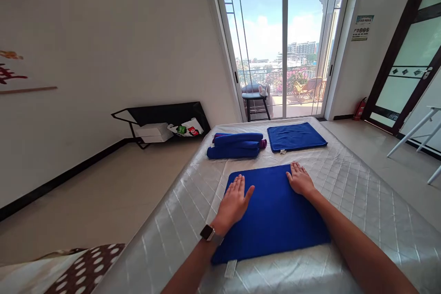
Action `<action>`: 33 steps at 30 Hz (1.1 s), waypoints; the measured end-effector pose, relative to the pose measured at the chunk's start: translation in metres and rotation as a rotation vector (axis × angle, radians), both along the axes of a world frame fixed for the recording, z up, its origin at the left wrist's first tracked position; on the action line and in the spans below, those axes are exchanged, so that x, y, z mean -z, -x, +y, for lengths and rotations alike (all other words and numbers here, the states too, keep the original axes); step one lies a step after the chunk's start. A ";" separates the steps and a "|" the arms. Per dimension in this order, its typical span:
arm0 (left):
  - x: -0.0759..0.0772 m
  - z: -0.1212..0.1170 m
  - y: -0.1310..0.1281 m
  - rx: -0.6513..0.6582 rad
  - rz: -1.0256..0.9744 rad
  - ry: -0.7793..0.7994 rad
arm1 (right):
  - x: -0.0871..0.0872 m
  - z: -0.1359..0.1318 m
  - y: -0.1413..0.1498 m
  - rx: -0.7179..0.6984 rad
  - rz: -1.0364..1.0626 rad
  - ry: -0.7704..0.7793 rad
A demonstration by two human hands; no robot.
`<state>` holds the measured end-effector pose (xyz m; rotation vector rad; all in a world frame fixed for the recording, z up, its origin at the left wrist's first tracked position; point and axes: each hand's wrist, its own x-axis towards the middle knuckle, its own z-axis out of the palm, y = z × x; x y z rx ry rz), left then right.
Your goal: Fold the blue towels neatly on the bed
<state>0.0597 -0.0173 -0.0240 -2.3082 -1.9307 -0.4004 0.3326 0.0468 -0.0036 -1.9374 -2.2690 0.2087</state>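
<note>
We see a flat, rectangular royal-blue fabric cloth [272, 220] spread on a silvery, diamond-quilted mattress [358, 193], in front of the wearer. We judge it light, soft and limp, with nothing fragile about it; its matte face should not be slippery, though the mattress's sheen suggests it could slide underneath. We would take hold at the corners or along an edge, keeping clear of the small white fabric label [230, 268] at the near-left side. The left hand [234, 202] lies over the cloth's left edge, fingers straight and close together, thumb spread, gripping nothing; the right hand [299, 179] lies palm down at the far-right corner, fingers likewise extended and holding nothing. How firmly either presses, we cannot tell. Farther up the mattress we find a stack of folded blue fabric with purple showing [236, 146] and, to its right, another flat blue fabric rectangle [296, 138]. Beyond stands a grey-framed sliding glass door [285, 46] with a dark padded stool [255, 96] behind it; a red fire extinguisher [360, 109] stands beside a dark-framed frosted-glass door [396, 87] at right.
</note>
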 end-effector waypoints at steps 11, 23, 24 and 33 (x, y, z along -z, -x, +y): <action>-0.017 0.063 -0.166 0.315 -0.047 0.109 | 0.011 0.001 -0.007 -0.036 -0.052 -0.011; 0.008 0.055 0.039 -0.101 -0.036 0.143 | 0.001 0.000 -0.002 0.020 -0.002 0.029; 0.009 0.054 0.051 -0.126 -0.048 0.147 | 0.000 -0.001 -0.002 0.022 -0.012 0.037; 0.012 0.053 0.058 -0.160 -0.126 0.117 | -0.011 -0.003 -0.002 0.014 -0.064 0.044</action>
